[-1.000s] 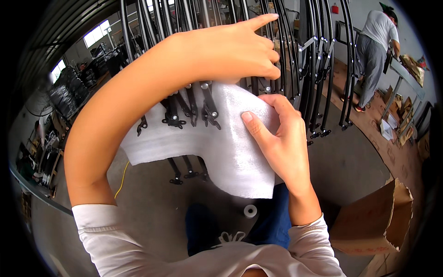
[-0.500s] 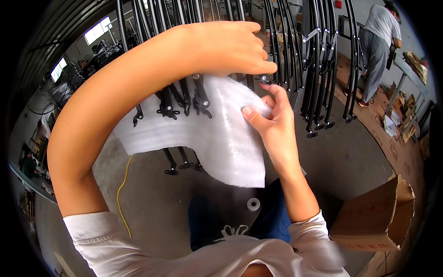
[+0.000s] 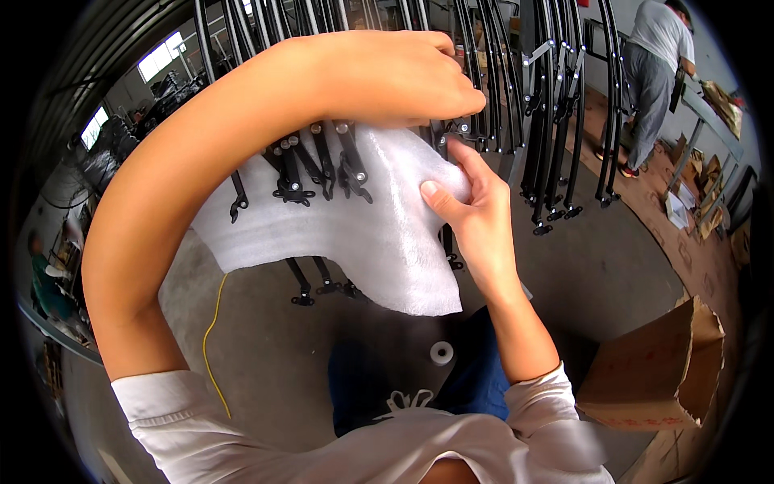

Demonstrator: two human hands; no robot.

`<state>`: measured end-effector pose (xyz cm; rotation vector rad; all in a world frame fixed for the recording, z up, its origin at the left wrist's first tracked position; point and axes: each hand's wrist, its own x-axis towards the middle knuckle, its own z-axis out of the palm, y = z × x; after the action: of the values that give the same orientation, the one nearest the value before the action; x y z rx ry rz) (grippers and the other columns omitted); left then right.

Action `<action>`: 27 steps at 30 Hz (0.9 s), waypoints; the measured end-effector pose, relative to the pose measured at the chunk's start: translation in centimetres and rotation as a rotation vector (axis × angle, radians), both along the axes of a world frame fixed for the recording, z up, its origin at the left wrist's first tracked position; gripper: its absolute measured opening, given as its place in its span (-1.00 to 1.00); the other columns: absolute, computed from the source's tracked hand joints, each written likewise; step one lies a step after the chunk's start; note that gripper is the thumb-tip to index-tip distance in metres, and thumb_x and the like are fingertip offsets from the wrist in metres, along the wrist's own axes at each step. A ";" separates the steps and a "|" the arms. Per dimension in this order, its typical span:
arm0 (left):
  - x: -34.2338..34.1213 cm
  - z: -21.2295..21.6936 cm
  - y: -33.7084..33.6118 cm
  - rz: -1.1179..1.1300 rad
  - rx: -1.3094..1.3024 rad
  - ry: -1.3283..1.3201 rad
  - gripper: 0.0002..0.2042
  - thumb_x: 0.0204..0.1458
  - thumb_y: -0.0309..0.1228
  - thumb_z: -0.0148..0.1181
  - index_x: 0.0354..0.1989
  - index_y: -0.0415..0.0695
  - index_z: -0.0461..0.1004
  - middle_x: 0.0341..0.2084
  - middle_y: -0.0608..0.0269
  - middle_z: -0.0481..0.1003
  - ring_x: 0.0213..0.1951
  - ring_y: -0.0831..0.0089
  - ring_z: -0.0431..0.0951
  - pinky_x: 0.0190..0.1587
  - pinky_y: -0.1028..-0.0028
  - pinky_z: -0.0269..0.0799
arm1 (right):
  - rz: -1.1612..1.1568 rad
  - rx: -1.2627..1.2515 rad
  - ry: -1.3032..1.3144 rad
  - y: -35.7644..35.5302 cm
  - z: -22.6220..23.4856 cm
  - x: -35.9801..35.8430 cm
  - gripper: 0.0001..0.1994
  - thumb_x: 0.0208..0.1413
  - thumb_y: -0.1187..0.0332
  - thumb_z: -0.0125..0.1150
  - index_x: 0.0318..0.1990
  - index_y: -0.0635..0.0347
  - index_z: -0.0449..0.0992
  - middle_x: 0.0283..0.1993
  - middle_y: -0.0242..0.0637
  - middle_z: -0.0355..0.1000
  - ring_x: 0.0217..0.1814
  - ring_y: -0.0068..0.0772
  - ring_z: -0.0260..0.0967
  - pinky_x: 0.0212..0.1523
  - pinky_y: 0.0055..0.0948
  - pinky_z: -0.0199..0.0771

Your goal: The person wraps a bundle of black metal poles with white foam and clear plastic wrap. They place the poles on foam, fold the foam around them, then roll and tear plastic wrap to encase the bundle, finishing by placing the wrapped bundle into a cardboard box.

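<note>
A white foam sheet [image 3: 339,234] hangs draped around and behind the lower ends of several black metal rods [image 3: 352,173] with small brackets. My right hand [image 3: 484,210] pinches the sheet's right edge, thumb on the near face and the other fingers behind it. Its index finger reaches up to a rod bracket [image 3: 458,129] just below my left hand. Bent across the top of the sheet, my left arm ends in my left hand [image 3: 419,77], whose fingers are curled down among the rods. What lies in those fingers is hidden.
More black rods [image 3: 556,129] hang in rows to the right. An open cardboard box [image 3: 645,371] stands at lower right. On the floor lie a yellow cord [image 3: 212,339] and a white roll [image 3: 441,353]. One person [image 3: 649,73] bends over a bench at far right; another sits at far left.
The sheet's lower right corner has risen slightly. My right index finger has shifted up and left, closer to my left hand, which stays curled in nearly the same place.
</note>
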<state>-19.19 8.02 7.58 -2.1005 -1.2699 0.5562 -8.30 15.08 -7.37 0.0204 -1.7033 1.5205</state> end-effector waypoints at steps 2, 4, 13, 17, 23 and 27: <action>-0.1 0.0 -0.2 0.011 0.003 -0.027 -0.84 -0.20 -0.55 0.08 -0.39 -0.16 0.29 -0.50 0.28 0.41 -0.27 0.37 0.45 0.14 0.30 0.12 | 0.051 -0.033 -0.006 0.3 0.1 -0.1 -0.60 -0.13 0.55 0.16 -0.06 0.51 0.33 -0.17 -0.07 0.41 -0.10 -0.37 0.34 -0.03 -0.46 0.26; -0.1 -0.1 -0.5 0.038 0.016 -0.032 -0.80 -0.23 -0.58 0.10 -0.37 -0.16 0.28 -0.49 0.28 0.41 -0.25 0.37 0.45 0.19 0.26 0.06 | 0.170 -0.132 0.005 0.8 0.3 -0.4 -0.65 -0.12 0.56 0.15 -0.10 0.49 0.38 -0.23 -0.18 0.43 -0.19 -0.46 0.36 -0.11 -0.53 0.30; 0.7 0.6 -1.1 0.153 -0.061 -0.041 -0.69 -0.21 -0.55 0.10 -0.20 -0.18 0.31 -0.43 0.18 0.44 -0.24 0.24 0.45 0.12 0.18 0.08 | 0.288 -0.227 -0.076 1.3 0.8 -1.1 -0.85 0.04 0.44 0.12 -0.28 0.35 0.50 -0.47 -0.50 0.37 -0.46 -0.77 0.18 -0.39 -0.73 0.21; 1.4 1.5 -2.4 0.203 -0.178 -0.158 -0.62 -0.03 -0.54 -0.09 0.04 -0.20 0.23 -0.19 0.10 0.38 -0.04 0.25 0.35 0.28 0.07 -0.24 | 0.207 -0.225 0.008 1.3 0.9 -1.3 -0.86 0.04 0.45 0.12 -0.30 0.34 0.51 -0.50 -0.51 0.37 -0.49 -0.79 0.16 -0.41 -0.75 0.20; 4.6 2.3 -4.3 0.237 -0.103 -0.157 -0.66 -0.09 -0.54 -0.04 -0.06 -0.15 0.31 -0.23 0.17 0.40 -0.07 0.27 0.38 0.25 0.03 -0.23 | 0.186 -0.151 0.052 2.9 3.0 -2.5 -0.88 0.07 0.45 0.06 -0.46 0.28 0.44 -0.56 -0.50 0.37 -0.57 -0.82 0.16 -0.54 -0.76 0.11; 5.2 2.2 -5.7 0.246 0.022 -0.122 -0.67 -0.14 -0.52 0.03 -0.11 -0.08 0.37 -0.19 0.19 0.40 -0.03 0.25 0.36 0.23 -0.04 -0.24 | 0.209 0.054 0.091 4.3 6.0 -2.7 -0.81 0.10 0.35 0.04 -0.47 0.26 0.44 -0.54 -0.44 0.41 -0.55 -0.77 0.22 -0.50 -0.72 0.20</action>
<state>-14.02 2.35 9.82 -1.9985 -1.6104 0.5222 -10.99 19.33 -1.36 0.3001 -1.7118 1.5983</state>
